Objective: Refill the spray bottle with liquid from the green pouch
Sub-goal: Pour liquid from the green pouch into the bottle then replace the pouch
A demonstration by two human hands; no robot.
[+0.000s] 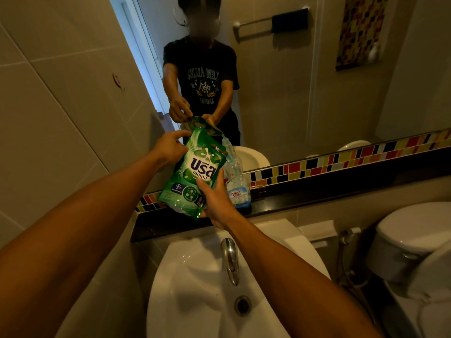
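Head view: green pouch [195,172] gripped between left hand [168,148], right hand [216,201].

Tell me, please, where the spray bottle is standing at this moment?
In the head view, the spray bottle stands on the dark ledge under the mirror, just right of the green pouch, whose tilted top corner meets the bottle's open neck.

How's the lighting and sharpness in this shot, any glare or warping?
Head view: dim, warm light; the pouch and both hands stay sharp; small glare on the faucet; wide-angle warping bends the tile lines and stretches the forearms; the mirrored face is blurred.
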